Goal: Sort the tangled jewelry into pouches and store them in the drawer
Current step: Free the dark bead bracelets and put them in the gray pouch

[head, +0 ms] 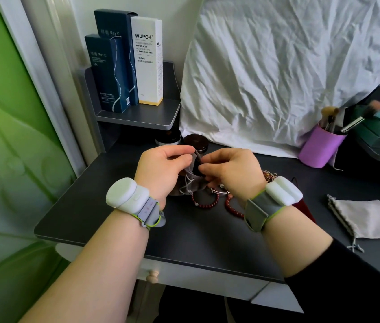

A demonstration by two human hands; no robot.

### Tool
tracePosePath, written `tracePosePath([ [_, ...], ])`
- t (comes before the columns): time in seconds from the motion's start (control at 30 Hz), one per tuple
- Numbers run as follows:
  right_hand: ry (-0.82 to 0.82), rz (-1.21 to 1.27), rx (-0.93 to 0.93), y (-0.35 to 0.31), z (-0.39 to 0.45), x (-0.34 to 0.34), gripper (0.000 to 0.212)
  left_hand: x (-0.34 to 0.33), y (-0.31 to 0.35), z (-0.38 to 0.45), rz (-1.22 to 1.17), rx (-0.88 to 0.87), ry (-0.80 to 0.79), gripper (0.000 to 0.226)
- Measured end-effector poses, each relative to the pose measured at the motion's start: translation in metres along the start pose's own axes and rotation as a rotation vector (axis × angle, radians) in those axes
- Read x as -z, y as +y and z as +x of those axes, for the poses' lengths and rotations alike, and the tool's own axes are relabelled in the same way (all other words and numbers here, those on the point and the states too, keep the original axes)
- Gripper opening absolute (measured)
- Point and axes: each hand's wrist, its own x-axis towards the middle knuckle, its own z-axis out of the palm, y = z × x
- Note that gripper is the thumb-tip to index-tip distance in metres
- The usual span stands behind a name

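Observation:
A grey drawstring pouch (190, 183) is held up over the middle of the dark desk (114, 210). My left hand (163, 171) pinches its mouth on the left. My right hand (231, 171) pinches the other side, with a small dark item between its fingertips at the opening. Beneath the hands lie two red bead bracelets (204, 202), a thin silver bangle (218, 191) and more tangled jewelry (269, 175), partly hidden by my right wrist. An empty beige pouch (368, 217) lies flat at the right. The drawer (184, 275) with a wooden knob sits under the desk front.
Tall boxes (123, 61) stand on a small raised shelf at the back left. Two round dark jars (196, 142) sit behind the hands. A purple cup of brushes (319, 150) stands at the back right, below a white cloth (289, 66). A green door fills the left.

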Motion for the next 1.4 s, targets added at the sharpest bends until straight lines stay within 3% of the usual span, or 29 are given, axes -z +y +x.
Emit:
tracePosePath([
  [0.13, -0.026, -0.135, 0.04, 0.001, 0.004, -0.003, 0.013, 0.0, 0.0, 0.001, -0.116, 0.067, -0.034, 0.022],
  [0.3, -0.023, 0.052, -0.057, -0.001, 0.01, 0.001, 0.009, 0.004, 0.003, 0.001, -0.153, 0.064, -0.047, 0.021],
  [0.47, -0.095, -0.105, -0.03, -0.004, 0.014, 0.001, 0.015, 0.004, 0.006, 0.0, -0.172, 0.072, -0.045, 0.021],
  [0.6, -0.041, -0.15, 0.019, -0.001, 0.02, -0.005, 0.016, 0.005, 0.005, -0.001, -0.173, 0.079, -0.047, 0.023],
  [0.9, -0.069, 0.047, -0.096, 0.002, 0.021, -0.002, 0.012, 0.002, -0.003, -0.001, 0.132, -0.018, -0.076, 0.017],
  [1.0, -0.08, 0.228, -0.117, 0.005, 0.017, -0.004, 0.011, 0.0, -0.005, -0.003, 0.29, -0.026, -0.123, 0.035],
  [1.07, -0.104, 0.333, -0.118, 0.007, 0.014, -0.008, 0.011, 0.0, -0.004, -0.002, 0.386, -0.052, -0.11, 0.033],
  [1.2, -0.147, 0.418, -0.084, 0.013, 0.009, -0.016, 0.015, 0.001, 0.0, 0.0, 0.3, -0.078, -0.013, 0.022],
  [1.3, -0.127, 0.325, -0.024, 0.021, 0.006, -0.02, 0.022, 0.006, 0.003, 0.003, 0.157, -0.064, 0.062, 0.02],
  [1.4, -0.027, -0.101, 0.152, 0.031, 0.004, -0.017, 0.019, 0.011, 0.006, 0.005, 0.128, -0.093, 0.112, 0.025],
])
